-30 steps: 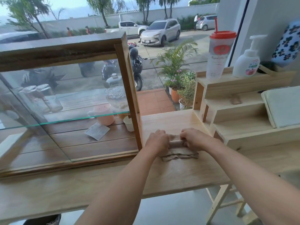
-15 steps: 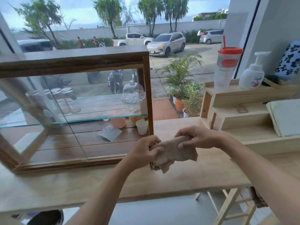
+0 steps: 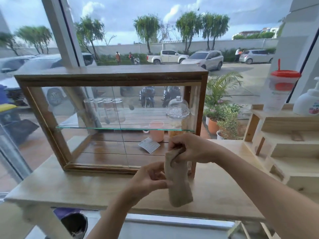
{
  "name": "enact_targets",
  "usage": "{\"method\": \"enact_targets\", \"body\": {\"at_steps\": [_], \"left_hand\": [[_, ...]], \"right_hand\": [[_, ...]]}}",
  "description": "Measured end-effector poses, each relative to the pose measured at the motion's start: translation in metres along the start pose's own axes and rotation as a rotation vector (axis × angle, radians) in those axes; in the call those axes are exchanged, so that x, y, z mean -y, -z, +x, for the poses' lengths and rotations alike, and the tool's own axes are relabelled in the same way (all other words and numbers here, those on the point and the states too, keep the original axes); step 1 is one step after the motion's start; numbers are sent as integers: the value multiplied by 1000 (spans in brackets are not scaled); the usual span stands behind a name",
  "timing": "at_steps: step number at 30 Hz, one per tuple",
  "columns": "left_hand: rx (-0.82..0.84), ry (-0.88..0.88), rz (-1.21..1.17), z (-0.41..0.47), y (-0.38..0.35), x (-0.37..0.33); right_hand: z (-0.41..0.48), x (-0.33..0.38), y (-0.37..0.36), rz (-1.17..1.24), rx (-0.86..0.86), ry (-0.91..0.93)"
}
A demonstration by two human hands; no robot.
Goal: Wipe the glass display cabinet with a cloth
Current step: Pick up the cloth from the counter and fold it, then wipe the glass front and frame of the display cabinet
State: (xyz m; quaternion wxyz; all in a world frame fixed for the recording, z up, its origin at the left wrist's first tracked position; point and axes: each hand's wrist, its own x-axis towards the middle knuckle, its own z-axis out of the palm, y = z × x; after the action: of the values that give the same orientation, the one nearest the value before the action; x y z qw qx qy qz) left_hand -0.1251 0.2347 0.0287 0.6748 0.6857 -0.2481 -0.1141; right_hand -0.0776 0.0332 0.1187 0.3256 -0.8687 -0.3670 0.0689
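Observation:
A wood-framed glass display cabinet (image 3: pixel 110 78) stands on a pale wooden counter (image 3: pixel 69 187). It has a glass shelf with several upturned glasses and a glass dome inside. A beige cloth (image 3: pixel 177 183) hangs upright in front of the cabinet's lower right corner. My right hand (image 3: pixel 191 149) pinches its top end. My left hand (image 3: pixel 148 178) grips its left edge about halfway down. The cloth hangs in front of the front glass; I cannot tell whether it touches it.
A stepped wooden rack (image 3: pixel 284 144) stands to the right on the counter, carrying a red-lidded plastic cup (image 3: pixel 278 90) and a white pump bottle (image 3: pixel 309 102). Behind is a large window with potted plants (image 3: pixel 222 111) outside. A dark bin (image 3: pixel 74 225) sits below the counter.
Both hands lifted the folded cloth off the counter and turned it from lying flat to hanging upright. My view swung left and up, bringing the whole cabinet into view.

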Motion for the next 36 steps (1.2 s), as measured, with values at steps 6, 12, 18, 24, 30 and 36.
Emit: {"method": "enact_targets", "body": {"at_steps": [6,12,18,24,30,36], "left_hand": [[-301,-123,-219,-11,-5,15],[-588,69,-720,-22,-13,14],[-829,-141,-690,-30,8,-19],[-1184,-627,439,7,28,-46],[-905,-891,1302,83,23,-52],[-621,-802,1776,115,28,-16]], "right_hand": [[18,15,-12,231,-85,35],[-5,2,-48,314,-723,6],[-53,-65,-76,255,-1051,-286],[-28,-119,-96,278,-766,-449],[1,-132,-108,302,-801,-403],[6,-144,-108,301,-838,-370]]}}
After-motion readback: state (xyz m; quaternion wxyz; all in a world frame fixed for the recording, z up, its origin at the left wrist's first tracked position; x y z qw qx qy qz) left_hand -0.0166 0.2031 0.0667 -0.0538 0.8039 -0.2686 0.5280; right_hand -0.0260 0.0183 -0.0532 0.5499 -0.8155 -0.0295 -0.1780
